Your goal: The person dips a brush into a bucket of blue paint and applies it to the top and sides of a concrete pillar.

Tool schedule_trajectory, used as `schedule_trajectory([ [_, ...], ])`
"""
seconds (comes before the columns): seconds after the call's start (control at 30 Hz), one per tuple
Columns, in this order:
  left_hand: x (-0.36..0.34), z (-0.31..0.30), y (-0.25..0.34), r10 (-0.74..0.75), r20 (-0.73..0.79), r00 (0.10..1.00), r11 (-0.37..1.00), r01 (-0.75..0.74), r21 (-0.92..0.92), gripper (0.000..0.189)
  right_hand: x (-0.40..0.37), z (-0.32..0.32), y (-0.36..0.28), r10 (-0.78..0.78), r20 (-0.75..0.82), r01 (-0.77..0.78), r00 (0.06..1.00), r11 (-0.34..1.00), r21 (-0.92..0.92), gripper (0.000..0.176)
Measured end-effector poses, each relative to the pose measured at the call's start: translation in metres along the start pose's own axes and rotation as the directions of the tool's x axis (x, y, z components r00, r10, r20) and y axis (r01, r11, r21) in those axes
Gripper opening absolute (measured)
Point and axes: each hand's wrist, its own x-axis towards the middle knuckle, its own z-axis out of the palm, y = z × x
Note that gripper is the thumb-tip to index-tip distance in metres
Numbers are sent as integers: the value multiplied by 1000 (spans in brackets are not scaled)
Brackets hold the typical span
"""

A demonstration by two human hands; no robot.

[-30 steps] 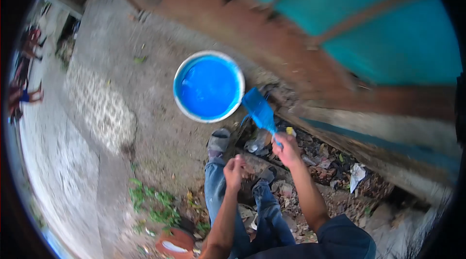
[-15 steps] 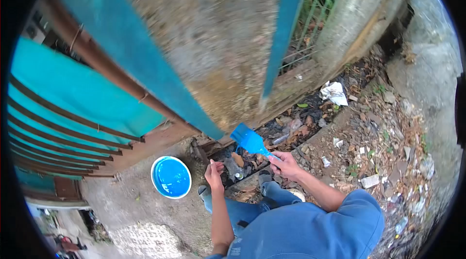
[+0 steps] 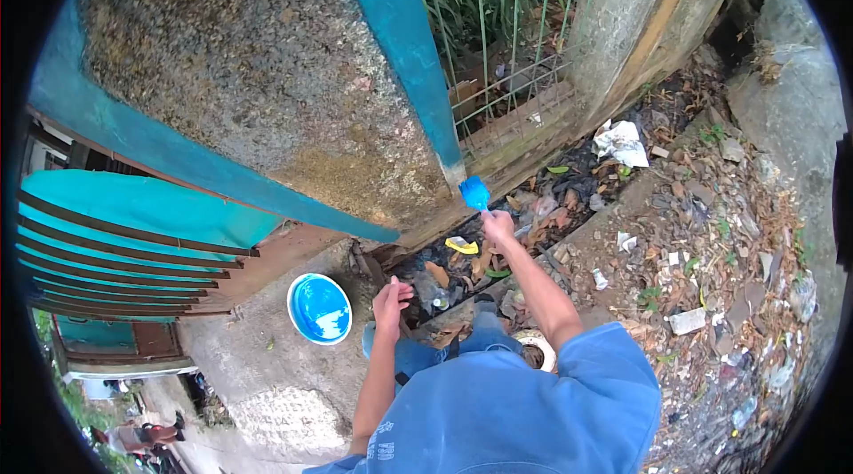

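Bucket (image 3: 320, 309) of blue paint on the ground at left. Near it, the person's left hand (image 3: 391, 301) hangs with fingers loosely curled, holding nothing. Further right, the right hand (image 3: 498, 227) grips a blue paintbrush (image 3: 474, 193), bristles touching the blue-painted edge of a rough concrete pillar (image 3: 267, 74). Crumpled white paper (image 3: 620, 143) lies beyond.

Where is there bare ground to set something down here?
Bare concrete lies around the blue bucket, toward the pale patch below it. Crowded: the littered gutter under the right hand and brush, and the rubble strip further right.
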Motion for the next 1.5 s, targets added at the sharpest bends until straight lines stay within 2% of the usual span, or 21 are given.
schedule_trajectory([
  [0.07,-7,-9,-2,-14,-52,999,1000,14,-4,45,20,10,-6,1,-93,-10,996,995,-96,33],
  [0.13,-14,-20,-9,-51,-130,990,999,51,-3,46,31,12,-17,33,-63,-35,997,999,-37,34],
  [0.23,-22,-27,-20,-93,-164,982,996,90,-29,46,43,15,-35,-87,-55,87,995,996,-16,33],
  [0.37,-25,-15,-32,-158,-177,971,987,150,-57,45,27,3,-80,-143,-73,144,987,990,0,32],
  [0.43,-22,-9,-35,-155,-145,977,988,149,-49,46,19,-4,-97,-138,-7,138,990,980,144,29],
  [0.47,-21,-6,-37,-148,-111,983,989,144,-39,46,10,-9,-103,-132,-3,131,991,981,143,29],
  [0.53,-19,0,-31,-157,-97,983,988,155,-23,46,-7,-22,-122,-194,-5,189,981,945,269,26],
  [0.6,-13,2,-28,-148,-73,986,988,150,21,45,-23,-34,-133,-254,4,243,967,932,270,24],
  [0.7,-7,3,-32,-157,-73,985,987,159,23,45,-51,-44,-150,-301,60,201,952,759,619,20],
  [0.73,-2,1,-37,-164,-66,984,986,165,12,45,-46,-35,-144,-293,62,193,954,760,621,20],
  [0.8,7,-1,-50,-180,-59,982,983,181,22,45,-31,-16,-126,-377,-29,325,926,755,569,19],
  [0.93,21,-5,-79,-179,-45,983,982,181,59,44,15,33,-50,-388,-23,341,921,778,528,17],
  [0.97,27,-6,-84,-170,-27,985,985,171,40,44,27,46,-27,-356,-25,310,934,773,553,17],
  [1.0,32,-7,-89,-155,-6,988,988,155,23,44,36,52,-6,-258,33,194,965,798,571,25],
  [1.07,45,-14,-104,-135,24,991,989,134,55,43,55,73,41,-304,-127,329,944,860,390,26],
  [1.13,69,-21,-124,-133,83,988,989,127,70,39,79,97,90,-341,-162,376,926,858,349,19],
  [1.27,118,-28,-152,-45,174,984,994,27,105,37,96,116,150,-264,-207,317,942,901,295,23],
  [1.33,143,-30,-165,-3,240,971,993,-25,115,35,91,117,166,-253,-270,317,929,920,231,24],
  [1.4,166,-24,-178,44,304,952,992,-78,101,33,86,113,172,-106,-192,159,976,945,285,25],
  [1.47,186,-18,-188,87,355,931,986,-131,101,29,72,96,122,-52,-137,91,989,953,290,25],
  [1.5,190,-13,-186,120,379,917,980,-171,103,25,72,91,102,-27,-37,38,999,941,336,26],
])
